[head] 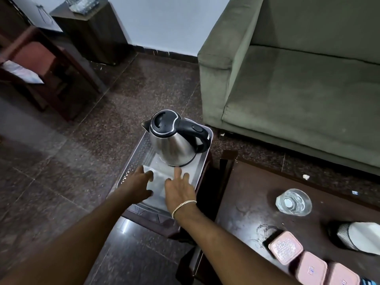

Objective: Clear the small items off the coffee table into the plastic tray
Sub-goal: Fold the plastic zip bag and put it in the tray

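Observation:
A grey perforated plastic tray point(134, 159) stands on a low dark stool left of the coffee table point(244, 194). A steel kettle point(174, 140) with a black lid and handle stands at the tray's far end. A flat whitish packet point(159, 177) lies on the tray floor nearer me. My left hand point(138, 186) and my right hand point(178, 189) hover over the packet with fingers spread, touching or nearly touching it. On the coffee table sit a glass tumbler point(294, 201), three pink lidded boxes point(285, 246) in a row, and a mesh-sided black and white item point(357, 236).
A green sofa point(298, 83) stands behind the coffee table. A dark wooden chair point(41, 64) and a dark side cabinet point(92, 29) are at the far left. Brown speckled floor point(61, 161) lies left of the tray. A crumpled white scrap point(306, 177) lies by the table's far edge.

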